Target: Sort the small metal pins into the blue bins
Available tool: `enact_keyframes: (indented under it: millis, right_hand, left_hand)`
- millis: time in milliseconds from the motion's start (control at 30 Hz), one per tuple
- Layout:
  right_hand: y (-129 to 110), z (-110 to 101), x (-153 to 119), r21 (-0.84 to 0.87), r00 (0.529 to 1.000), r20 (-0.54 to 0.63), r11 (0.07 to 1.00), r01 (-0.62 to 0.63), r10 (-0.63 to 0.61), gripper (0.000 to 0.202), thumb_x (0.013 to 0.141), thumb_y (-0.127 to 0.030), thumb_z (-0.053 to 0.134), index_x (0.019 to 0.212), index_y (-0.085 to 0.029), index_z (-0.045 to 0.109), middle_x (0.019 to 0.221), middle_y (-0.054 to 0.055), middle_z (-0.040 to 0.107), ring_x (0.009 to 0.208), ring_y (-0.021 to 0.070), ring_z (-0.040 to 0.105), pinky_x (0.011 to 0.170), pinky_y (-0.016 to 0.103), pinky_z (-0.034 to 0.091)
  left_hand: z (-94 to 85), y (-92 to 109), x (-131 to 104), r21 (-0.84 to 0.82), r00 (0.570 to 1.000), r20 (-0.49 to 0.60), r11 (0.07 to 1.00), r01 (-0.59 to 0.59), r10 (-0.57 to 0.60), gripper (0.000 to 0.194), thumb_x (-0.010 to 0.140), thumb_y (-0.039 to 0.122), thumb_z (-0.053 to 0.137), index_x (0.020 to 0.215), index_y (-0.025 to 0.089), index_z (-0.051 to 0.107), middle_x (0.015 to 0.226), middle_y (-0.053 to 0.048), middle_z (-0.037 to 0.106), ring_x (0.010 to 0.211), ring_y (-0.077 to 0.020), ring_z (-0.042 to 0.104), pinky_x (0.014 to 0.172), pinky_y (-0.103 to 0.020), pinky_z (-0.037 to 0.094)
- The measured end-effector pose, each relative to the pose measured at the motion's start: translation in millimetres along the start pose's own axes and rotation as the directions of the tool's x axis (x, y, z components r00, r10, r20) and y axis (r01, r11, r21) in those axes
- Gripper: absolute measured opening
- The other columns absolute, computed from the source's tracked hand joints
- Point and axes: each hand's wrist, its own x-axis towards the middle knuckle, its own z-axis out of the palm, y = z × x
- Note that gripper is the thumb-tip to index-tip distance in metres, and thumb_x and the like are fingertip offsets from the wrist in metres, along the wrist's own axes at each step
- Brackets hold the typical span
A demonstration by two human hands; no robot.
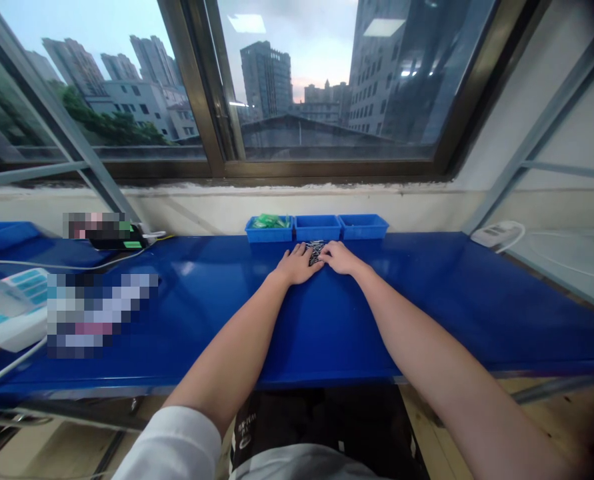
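A small pile of dark and silvery metal pieces (316,251), thin like screws, lies on the blue tabletop in front of the bins. Flat beside its left edge rests my left hand (295,265), fingers spread and the thumb reaching along the near side. My right hand (341,259) is at the pile's right edge, its thumb and fingertips pinched together; whatever they hold is too small to make out. Just behind the pile are three blue bins: the left bin (270,233) holds green plastic pieces, beside the middle bin (318,233) and the right bin (364,232).
The blue table (327,333) runs along a wall under a window. At the left stand a white device with blue keys (27,293), a black device with a green screen (119,237) and a blue tray (7,233). A white power strip (497,233) lies at the right; cables cross the left side.
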Motion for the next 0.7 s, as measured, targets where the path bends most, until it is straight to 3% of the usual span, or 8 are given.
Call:
enact_keyframes:
  millis: [100,200,367,533,700]
  right_hand:
    - [0.9,0.5,-0.1,0.046,0.999,-0.045,0.999,0.025,-0.023,0.017,0.085,-0.028,0.055,0.079,-0.017,0.066,0.091,0.008,0.062,0.091,0.0203,0.053,0.085,0.032,0.038]
    - [0.9,-1.3,-0.5,0.132,0.992,-0.12,0.99,0.051,-0.035,0.017,0.085,-0.026,0.053,0.077,-0.016,0.063,0.084,0.006,0.062,0.08,0.0167,0.054,0.076,0.029,0.04]
    - [-4.5,-6.1,-3.4,0.301,0.985,-0.174,0.951,0.072,-0.019,0.023,0.087,-0.032,0.047,0.072,-0.018,0.056,0.065,0.001,0.06,0.061,0.0136,0.053,0.061,0.026,0.037]
    - [-8.3,-6.2,-1.3,0.602,0.982,-0.183,0.794,0.085,0.034,0.018,0.078,-0.036,0.057,0.075,-0.018,0.055,0.062,0.0,0.06,0.057,0.0137,0.055,0.059,0.027,0.041]
    - [-7.1,-9.6,-0.2,0.727,0.968,-0.236,0.676,0.118,0.085,0.024,0.063,-0.038,0.069,0.069,-0.016,0.061,0.066,0.002,0.062,0.061,0.0139,0.055,0.061,0.029,0.043]
  left_hand:
    - [0.6,0.6,-0.6,-0.009,0.999,-0.04,1.0,0.007,-0.008,0.077,0.084,0.07,0.025,0.144,0.021,0.026,0.153,-0.012,0.021,0.141,-0.0293,0.015,0.111,-0.05,0.018]
    - [-0.8,2.2,-1.0,-0.015,0.985,-0.169,0.999,-0.028,0.025,0.068,0.087,0.064,0.029,0.138,0.018,0.036,0.147,-0.014,0.032,0.138,-0.0287,0.025,0.11,-0.047,0.023]
    - [-7.1,3.6,1.5,0.014,0.9,-0.404,0.985,-0.172,0.163,0.039,0.097,0.034,0.027,0.104,0.018,0.062,0.112,-0.01,0.061,0.108,-0.0203,0.054,0.096,-0.036,0.04]
    - [-11.3,1.0,2.9,0.034,0.854,-0.495,0.986,-0.165,0.16,0.03,0.093,0.024,0.039,0.093,0.02,0.068,0.093,-0.006,0.065,0.088,-0.0186,0.059,0.081,-0.032,0.044]
    - [-11.6,-0.5,3.0,0.032,0.837,-0.525,0.986,-0.164,0.157,0.027,0.091,0.022,0.044,0.095,0.022,0.07,0.091,-0.005,0.067,0.085,-0.0187,0.059,0.078,-0.032,0.043]
